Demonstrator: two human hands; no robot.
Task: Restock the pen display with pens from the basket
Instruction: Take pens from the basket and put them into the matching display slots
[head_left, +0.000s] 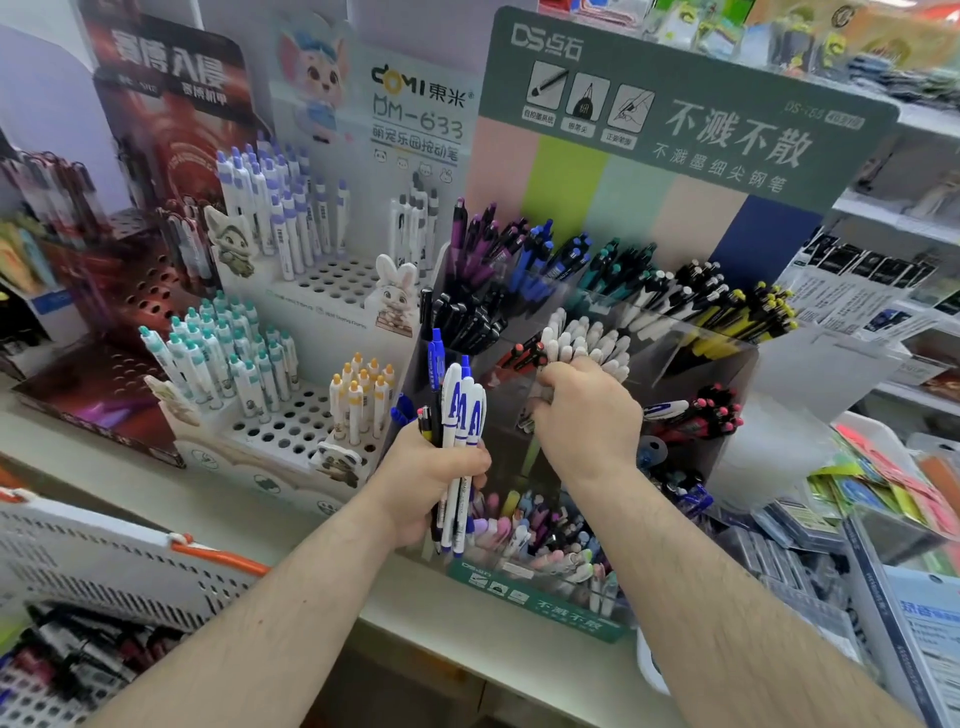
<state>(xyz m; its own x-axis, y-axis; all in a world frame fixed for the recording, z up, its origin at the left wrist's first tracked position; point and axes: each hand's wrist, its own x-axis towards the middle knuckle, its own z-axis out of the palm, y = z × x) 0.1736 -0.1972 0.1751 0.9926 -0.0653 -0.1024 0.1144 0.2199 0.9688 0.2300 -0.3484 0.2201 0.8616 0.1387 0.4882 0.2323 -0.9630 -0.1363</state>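
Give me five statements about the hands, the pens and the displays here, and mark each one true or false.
1. The left hand holds a bunch of white and blue pens in its grip. True.
2. The right hand rests down in the basket. False: it reaches into the clear compartment display, at the white-capped pens.
3. The basket with orange handles sits at the lower left. True.
4. The white perforated stand has every hole filled. False: many holes are bare.
5. The yellow-capped pens stand in the clear compartment display. False: they stand in the white perforated stand.
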